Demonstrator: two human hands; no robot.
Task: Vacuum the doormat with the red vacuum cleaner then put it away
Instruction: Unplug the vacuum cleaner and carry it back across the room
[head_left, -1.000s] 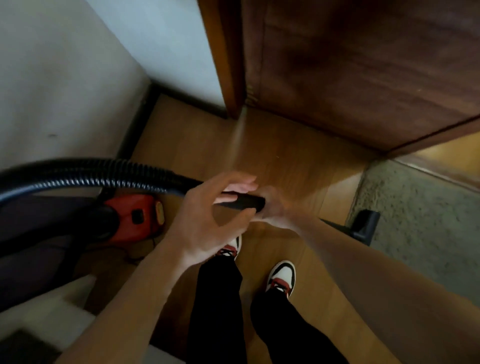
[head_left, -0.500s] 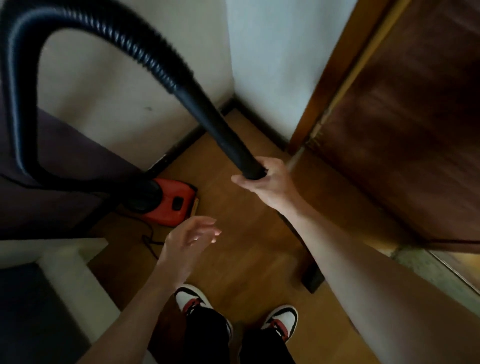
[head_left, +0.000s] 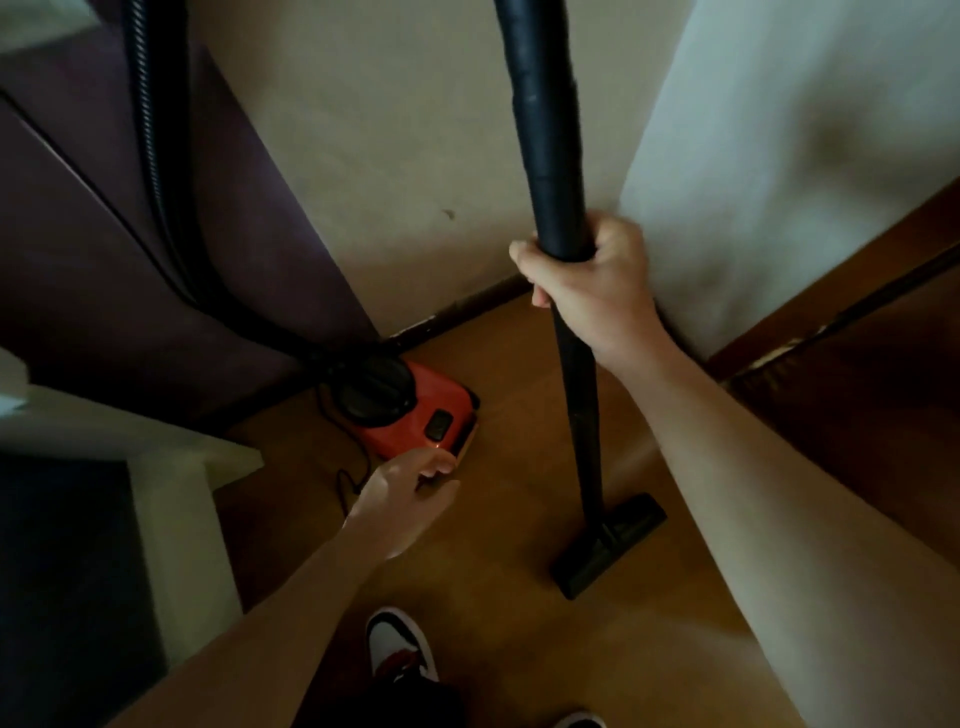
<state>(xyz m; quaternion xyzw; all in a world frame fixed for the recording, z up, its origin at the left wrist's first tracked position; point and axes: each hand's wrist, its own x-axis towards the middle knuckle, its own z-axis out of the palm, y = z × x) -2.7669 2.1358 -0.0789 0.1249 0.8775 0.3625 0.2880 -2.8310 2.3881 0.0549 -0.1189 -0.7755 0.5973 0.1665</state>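
Head view: right hand (head_left: 592, 291) curled round the upright black tube (head_left: 545, 130), whose nozzle (head_left: 613, 543) rests on the wooden floor (head_left: 498, 613). Left hand (head_left: 400, 501), fingers loose and holding nothing, just beside the red vacuum cleaner (head_left: 421, 410), which sits on the floor by the wall, hose (head_left: 161, 156) attached.

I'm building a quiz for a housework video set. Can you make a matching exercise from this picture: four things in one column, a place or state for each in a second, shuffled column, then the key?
Things
1. right hand
2. left hand
3. floor nozzle
4. red vacuum cleaner

Places or states
A. rests on the wooden floor at the wand's lower end
B. sits on the floor near the wall, hose attached
C. grips the black wand
D. fingers straight, holds nothing, reaches toward the vacuum cleaner

Pairs: 1-C, 2-D, 3-A, 4-B
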